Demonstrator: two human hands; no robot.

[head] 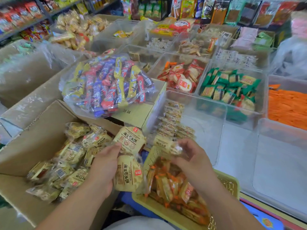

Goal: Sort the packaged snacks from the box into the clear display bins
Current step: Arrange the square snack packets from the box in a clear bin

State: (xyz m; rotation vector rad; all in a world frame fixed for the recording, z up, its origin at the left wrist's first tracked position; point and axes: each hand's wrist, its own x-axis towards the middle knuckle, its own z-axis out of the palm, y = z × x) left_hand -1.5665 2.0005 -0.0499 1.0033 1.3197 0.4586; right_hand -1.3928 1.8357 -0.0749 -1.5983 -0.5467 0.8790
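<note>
Curled round two packets at once, the left hand (104, 166) holds them just past the right rim of the cardboard box (41, 130): an upper packet (129, 140) under the fingertips and a lower packet (127, 173) beside the palm. The palm faces away, so how the lower one is clamped cannot be made out. The right hand (191, 158) pinches a third packet (167, 145) between thumb and bent fingers; blur smears that packet and its print is unreadable. Both forearms are cut off by the bottom edge

The lower packet's long axis runs away from the person, printed face up. The upper packet sits askew, its line of print slanting down to the right. The third packet lies crosswise, left to right. All three hang between the box and a yellow basket (229, 183) of orange packets (172, 183)

Both hands show their backs, near each other but apart. Just beyond them stands the clear bin (207, 113), with small packets (172, 120) stacked along its left wall. Loose packets (66, 163) lie jumbled in the box
</note>
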